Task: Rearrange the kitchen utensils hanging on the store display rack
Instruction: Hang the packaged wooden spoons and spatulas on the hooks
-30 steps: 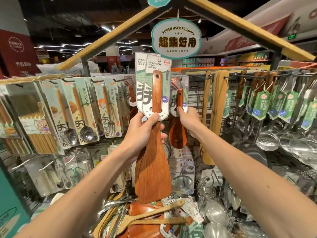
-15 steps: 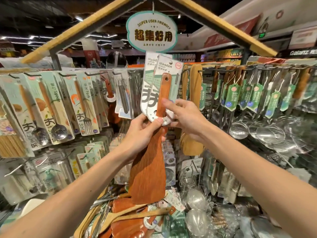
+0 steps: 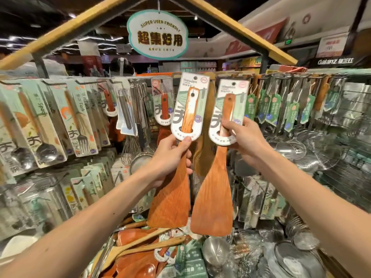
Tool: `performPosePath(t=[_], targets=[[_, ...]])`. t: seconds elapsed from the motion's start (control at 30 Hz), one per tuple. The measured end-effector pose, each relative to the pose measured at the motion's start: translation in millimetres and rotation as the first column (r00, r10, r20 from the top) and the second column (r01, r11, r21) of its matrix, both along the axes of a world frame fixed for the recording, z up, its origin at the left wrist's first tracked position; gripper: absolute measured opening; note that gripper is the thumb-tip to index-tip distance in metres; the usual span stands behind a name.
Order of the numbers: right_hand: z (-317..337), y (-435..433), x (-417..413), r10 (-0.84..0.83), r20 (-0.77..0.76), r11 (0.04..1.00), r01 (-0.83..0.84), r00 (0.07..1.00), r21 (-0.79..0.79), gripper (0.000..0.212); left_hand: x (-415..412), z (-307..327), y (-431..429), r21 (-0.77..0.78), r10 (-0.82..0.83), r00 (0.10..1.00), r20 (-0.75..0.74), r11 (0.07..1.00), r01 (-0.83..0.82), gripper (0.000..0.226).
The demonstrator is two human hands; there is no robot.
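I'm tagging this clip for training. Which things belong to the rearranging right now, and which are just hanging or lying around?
In the job: left hand gripping the left wooden turner; right hand pinching the right wooden turner.
Just around: carded forks, whisk, steel skimmers, hanging sign, loose wooden spatulas below.

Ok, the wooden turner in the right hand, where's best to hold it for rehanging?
Grip the narrow handle at the lower edge of its backing card, from the right, as the right hand does: the wooden turner hangs near upright, blade down, leaving the top hole clear.
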State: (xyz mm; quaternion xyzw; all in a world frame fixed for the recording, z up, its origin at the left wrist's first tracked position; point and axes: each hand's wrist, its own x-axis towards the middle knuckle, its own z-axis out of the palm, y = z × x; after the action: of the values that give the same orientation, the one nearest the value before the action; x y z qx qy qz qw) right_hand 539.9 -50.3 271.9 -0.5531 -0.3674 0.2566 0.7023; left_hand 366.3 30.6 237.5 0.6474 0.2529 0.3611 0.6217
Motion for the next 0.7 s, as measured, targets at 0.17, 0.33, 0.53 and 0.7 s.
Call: performPosePath(t=[0.17, 0.33, 0.53, 0.7], targets=[[-31.7, -4.1, 7.8, -0.006, 0.025, 0.999, 0.007, 1.0, -0.041, 0.015, -4.7, -8.5, -4.0, -0.097, 0.042, 0.999, -0.022, 0.994, -0.044, 0.014], [-72.1, -2.8, 0.3, 0.02, 0.074, 0.996, -0.013, 0.997, -0.088, 0.012, -13.7, -26.9, -4.6, -0.184, 0.071, 0.996, -0.058, 0.98, -0.08, 0.034], [-94.9, -0.4, -7.3, 0.095, 0.001, 0.991, -0.095, 0.995, -0.09, 0.02, -23.5, -45.1, 3.8, -0.256, 0.109, 0.992, -0.062, 0.959, -0.121, 0.044], [-107.2, -1.5, -23.3, 0.139, 0.042, 0.984, -0.133, 0.989, -0.117, 0.025, -25.4, -66.2, 0.2, -0.224, 0.133, 0.99, -0.036, 0.965, -0.138, 0.02]])
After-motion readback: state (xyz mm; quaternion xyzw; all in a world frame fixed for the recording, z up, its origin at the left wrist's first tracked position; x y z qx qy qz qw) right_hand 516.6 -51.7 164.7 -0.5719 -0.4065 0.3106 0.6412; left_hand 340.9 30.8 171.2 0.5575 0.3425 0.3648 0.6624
